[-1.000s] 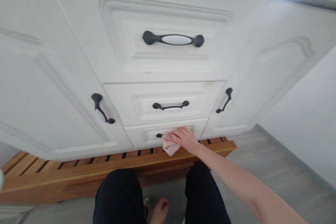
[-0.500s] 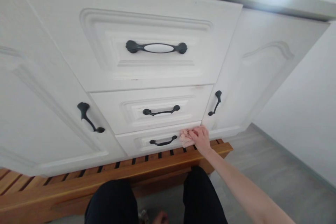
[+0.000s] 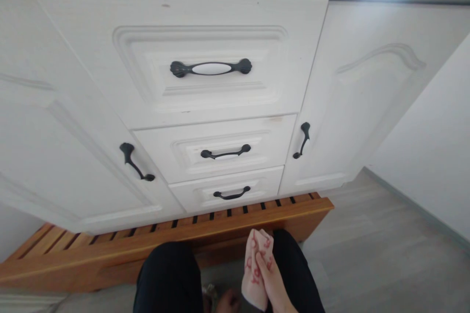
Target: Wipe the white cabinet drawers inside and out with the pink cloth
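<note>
Right hand (image 3: pixel 270 279), at 6 o'clock, grips a pink red-printed cloth (image 3: pixel 255 274), clear of the white bottom drawer front (image 3: pixel 227 193); wiping there appears finished, though residue cannot be judged; left hand unseen

My one head camera looks forward and steeply down from close above the white panelled cabinet with three stacked drawers (image 3: pixel 220 107), facing its front; below that cabinet my dark-trousered knees (image 3: pixel 169 279) fill the bottom edge.
</note>
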A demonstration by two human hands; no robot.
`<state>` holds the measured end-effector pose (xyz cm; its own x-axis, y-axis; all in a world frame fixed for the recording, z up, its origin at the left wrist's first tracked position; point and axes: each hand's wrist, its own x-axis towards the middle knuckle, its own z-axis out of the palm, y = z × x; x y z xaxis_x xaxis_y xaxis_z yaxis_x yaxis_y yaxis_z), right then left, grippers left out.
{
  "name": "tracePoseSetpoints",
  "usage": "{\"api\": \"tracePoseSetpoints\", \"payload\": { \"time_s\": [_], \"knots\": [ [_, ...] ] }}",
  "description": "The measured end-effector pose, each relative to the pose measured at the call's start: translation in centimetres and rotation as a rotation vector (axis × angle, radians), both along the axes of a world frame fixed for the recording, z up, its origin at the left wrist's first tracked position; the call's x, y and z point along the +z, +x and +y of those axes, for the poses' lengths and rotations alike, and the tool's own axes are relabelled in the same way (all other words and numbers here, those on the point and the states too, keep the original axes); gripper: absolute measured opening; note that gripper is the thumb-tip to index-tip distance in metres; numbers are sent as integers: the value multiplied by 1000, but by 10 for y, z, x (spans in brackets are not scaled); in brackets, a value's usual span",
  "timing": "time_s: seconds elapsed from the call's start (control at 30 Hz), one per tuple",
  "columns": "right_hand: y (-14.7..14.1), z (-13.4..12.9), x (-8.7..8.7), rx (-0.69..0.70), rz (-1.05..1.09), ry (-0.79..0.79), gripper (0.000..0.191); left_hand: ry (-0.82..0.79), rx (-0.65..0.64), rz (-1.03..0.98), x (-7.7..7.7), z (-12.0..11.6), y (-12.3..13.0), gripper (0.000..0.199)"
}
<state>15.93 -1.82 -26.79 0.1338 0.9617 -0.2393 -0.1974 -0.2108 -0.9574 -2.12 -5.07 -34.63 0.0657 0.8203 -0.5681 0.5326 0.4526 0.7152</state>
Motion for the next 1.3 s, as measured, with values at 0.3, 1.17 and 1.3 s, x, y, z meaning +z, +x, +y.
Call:
{"api": "tracePoseSetpoints", "payload": {
  "time_s": [0.3,1.17,1.3],
  "knots": [
    [-5,-22,20,131,404,-208,81,283,221,-161,41,3,-4,44],
    [-2,-53,60,453,-223,165,62,344,410,-818,149,-18,39,67],
    [-2,-55,71,440,-193,206,52,312,471,-771,168,-15,33,60]
  ]
}}
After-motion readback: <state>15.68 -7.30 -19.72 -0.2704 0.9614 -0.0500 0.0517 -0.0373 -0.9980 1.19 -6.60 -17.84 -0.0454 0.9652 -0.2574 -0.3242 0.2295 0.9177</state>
